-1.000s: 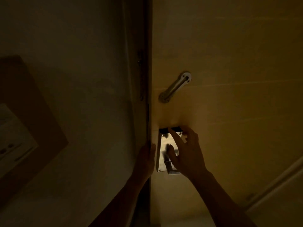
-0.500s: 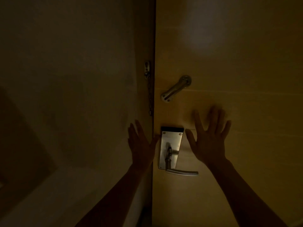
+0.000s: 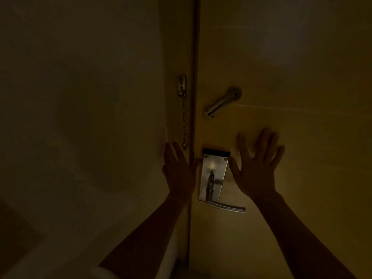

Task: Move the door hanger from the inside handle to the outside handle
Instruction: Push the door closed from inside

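Note:
In dim light a closed wooden door fills the right half of the head view. Its metal lever handle points right below a steel lock plate. Nothing hangs on the handle, and no door hanger is in view. My left hand is raised flat with fingers apart, just left of the plate, over the door frame. My right hand is spread open just right of the plate, in front of the door. Neither hand holds anything.
A security chain hangs from its bracket on the door frame, above my left hand. A metal slide track for the chain is fixed to the door above the lock. A plain wall lies to the left.
My right hand has let go of the lock area and moved right, fingers spread. My left hand has come up off the door edge and opened. The view has shifted, showing the chain.

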`<state>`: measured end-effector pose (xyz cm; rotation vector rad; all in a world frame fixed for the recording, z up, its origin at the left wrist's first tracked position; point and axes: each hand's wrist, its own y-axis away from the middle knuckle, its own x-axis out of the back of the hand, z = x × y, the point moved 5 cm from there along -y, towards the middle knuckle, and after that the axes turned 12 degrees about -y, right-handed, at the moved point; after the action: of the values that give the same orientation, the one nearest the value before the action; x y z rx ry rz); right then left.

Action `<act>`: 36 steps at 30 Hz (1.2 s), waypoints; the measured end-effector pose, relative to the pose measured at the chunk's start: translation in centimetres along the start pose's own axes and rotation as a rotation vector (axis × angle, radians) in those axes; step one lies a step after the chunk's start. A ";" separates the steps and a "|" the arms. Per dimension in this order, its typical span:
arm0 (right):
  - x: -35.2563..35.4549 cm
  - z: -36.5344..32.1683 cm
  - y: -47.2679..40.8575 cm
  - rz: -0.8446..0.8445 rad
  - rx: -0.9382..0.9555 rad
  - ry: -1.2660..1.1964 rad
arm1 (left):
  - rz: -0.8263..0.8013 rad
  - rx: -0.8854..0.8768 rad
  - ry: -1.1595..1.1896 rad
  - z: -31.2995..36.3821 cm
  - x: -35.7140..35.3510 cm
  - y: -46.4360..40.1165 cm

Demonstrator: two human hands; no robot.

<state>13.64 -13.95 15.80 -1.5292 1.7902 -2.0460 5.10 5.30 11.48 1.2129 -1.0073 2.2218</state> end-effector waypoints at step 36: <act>-2.1 1.3 -2.1 0.002 -0.061 0.015 | 0.174 0.151 0.195 1.5 -2.4 -1.7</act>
<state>16.75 -13.00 15.83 -1.5299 1.8750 -2.0256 8.33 5.25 10.64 0.9762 -0.9113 2.5345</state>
